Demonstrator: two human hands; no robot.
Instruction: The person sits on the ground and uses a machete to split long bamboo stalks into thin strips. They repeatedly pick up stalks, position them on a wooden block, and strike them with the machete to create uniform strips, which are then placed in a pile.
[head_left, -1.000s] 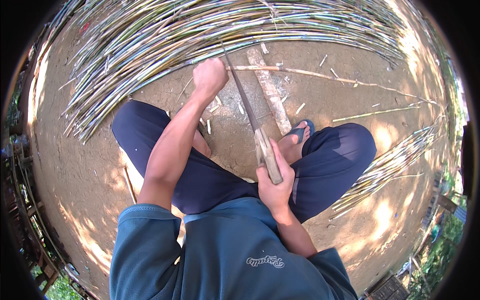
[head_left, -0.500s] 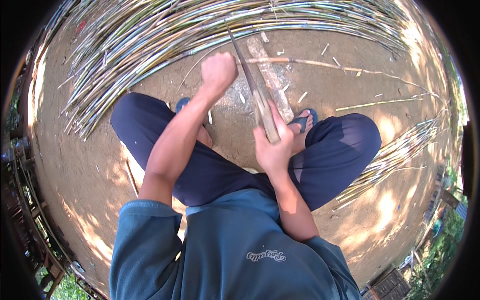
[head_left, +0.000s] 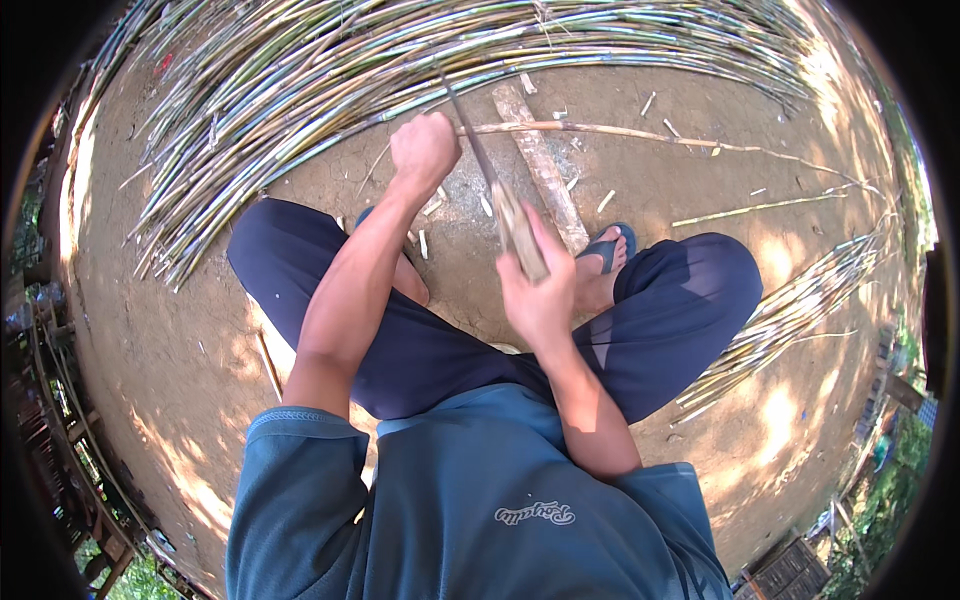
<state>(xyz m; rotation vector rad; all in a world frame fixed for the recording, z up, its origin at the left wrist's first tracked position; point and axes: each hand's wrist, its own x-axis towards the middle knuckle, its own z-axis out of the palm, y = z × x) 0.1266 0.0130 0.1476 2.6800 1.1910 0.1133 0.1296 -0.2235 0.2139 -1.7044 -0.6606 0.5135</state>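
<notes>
Over cracked earth [head_left: 470, 290] — left hand [head_left: 425, 148] tight round cane [head_left: 600, 129], right hand [head_left: 537, 290] round wooden handle [head_left: 518, 235] of tapered blade [head_left: 476, 143]

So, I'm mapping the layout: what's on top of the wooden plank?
A thin jointed stalk crosses over the wooden plank near its far end; contact is unclear. The wood directly beneath is hidden.

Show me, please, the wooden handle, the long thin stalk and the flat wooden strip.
Wooden handle [head_left: 517, 230], head view: about the middle of its shaft.
Long thin stalk [head_left: 620, 131], head view: partway along its exposed length.
Flat wooden strip [head_left: 546, 182], head view: upper face, near the middle.
</notes>
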